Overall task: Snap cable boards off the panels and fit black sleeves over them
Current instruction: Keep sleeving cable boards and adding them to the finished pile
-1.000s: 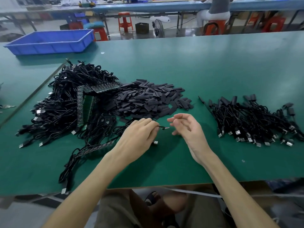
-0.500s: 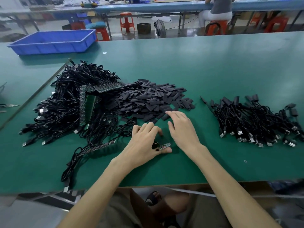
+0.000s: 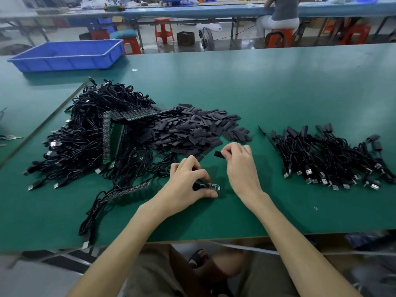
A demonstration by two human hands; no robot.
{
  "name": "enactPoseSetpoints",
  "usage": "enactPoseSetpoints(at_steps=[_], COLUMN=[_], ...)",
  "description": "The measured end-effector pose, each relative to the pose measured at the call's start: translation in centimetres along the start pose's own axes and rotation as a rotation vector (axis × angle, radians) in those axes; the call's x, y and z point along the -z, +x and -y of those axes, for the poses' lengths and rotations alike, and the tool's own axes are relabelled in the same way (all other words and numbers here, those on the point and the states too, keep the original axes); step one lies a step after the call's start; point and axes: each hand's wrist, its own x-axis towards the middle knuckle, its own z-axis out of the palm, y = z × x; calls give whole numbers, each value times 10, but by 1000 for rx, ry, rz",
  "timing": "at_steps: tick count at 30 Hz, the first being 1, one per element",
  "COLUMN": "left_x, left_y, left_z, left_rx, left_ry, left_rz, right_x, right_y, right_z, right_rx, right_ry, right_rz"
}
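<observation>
Change: the right hand (image 3: 237, 166), flat-fingered at the edge of the sleeve pile (image 3: 192, 129) half a second back, is now curled and drawn clear of it with one black sleeve (image 3: 218, 154) in its fingertips; the left hand (image 3: 188, 183) keeps its place.
Right hand: pinches the sleeve by one end, and the free end points left.
Left hand: fingers and thumb curl round the cable board (image 3: 212, 186), low over the table (image 3: 278, 93), with the green tip sticking out to the right.
Gap: sleeve and board are apart, the sleeve above and just beyond the board.
Risk, mouth: the sleeve looks pressed flat, so its mouth may not open and the board's corner could catch on the edge.
Risk, grip: only a short tip of the board is exposed, so the left fingers probably block the sleeve before it is fully on.
Risk, cable: the lead seems to run back into the cable tangle (image 3: 90, 138), so a pull could drag neighbours or twist the board.
Risk, mix-up: the finished cables (image 3: 327, 159) lie near on the right, and a dropped sleeve would likely be lost among them.
</observation>
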Motion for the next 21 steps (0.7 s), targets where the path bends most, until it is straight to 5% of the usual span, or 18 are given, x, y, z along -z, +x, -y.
enactPoseSetpoints(at_steps=[3, 10, 21], left_x=[-1, -2, -11], left_y=[6, 23, 36], left_z=[-5, -12, -8], left_rx=[-11, 43, 72], left_ry=[-14, -200, 0], left_rz=[-55, 74, 37], right_x=[6, 21, 24], right_y=[0, -10, -22], right_z=[0, -14, -21], right_rx=[-140, -270, -268], right_ry=[330, 667, 794], right_rz=[49, 149, 157])
